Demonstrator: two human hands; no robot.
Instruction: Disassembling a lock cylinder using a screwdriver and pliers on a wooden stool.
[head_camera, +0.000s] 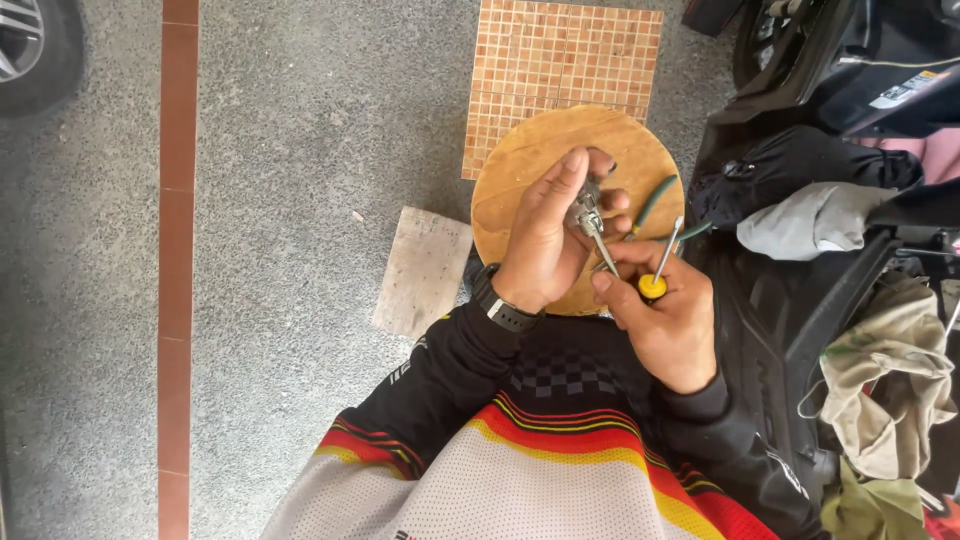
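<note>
Looking down, we see our left hand (548, 235) raised over the round wooden stool top (510, 180), its grip pressed together around a small grey metal part (585, 214), thumb and fingers pinching it from both sides. Our right hand (668, 320) sits just beside it, its grip wrapped around a yellow-handled screwdriver (654, 284), shaft pointing up and away, while its fingertips also pinch a thin metal prong (603, 252) that runs down from the part. Green-handled pliers (655, 200) lie on the stool top, partly hidden behind our hands. A square of small orange tiles (560, 50) lies beyond, a flat board (422, 270) rests on the speckled floor (300, 150), and dark cloth and rags (880, 370) pile up to the right. Here's the risk, as we judge it: that part is small and held in mid-air, so a loosened pinch could drop it to the floor. With the right hand sharing two things, the screwdriver could slip or jab the left fingers.
</note>
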